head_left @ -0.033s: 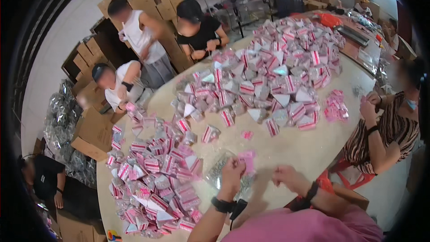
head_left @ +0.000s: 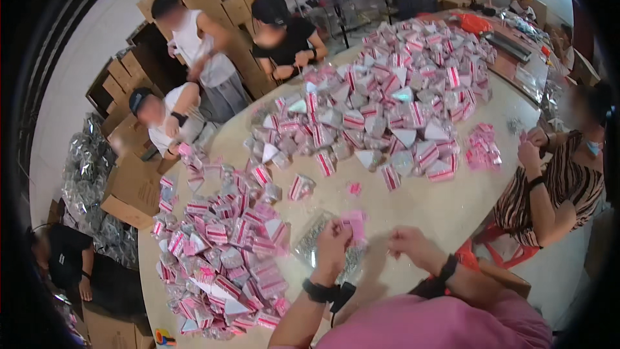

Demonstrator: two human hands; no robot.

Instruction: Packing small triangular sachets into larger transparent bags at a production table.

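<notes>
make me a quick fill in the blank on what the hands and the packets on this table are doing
1. The left hand holds a small ____ paper piece above a clear glittery bag.
2. The right hand wears a ____ wristband.
3. The bigger pile of pink-and-white packets lies on the ____ side of the table, away from the wearer.
4. A co-worker in a ____ top sits at the right.

Missing words: pink; black; far; striped

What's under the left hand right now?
Under the left hand, which pinches a small pink piece, lies a clear bag of shiny bits on the table. The hand covers part of the bag.
</notes>
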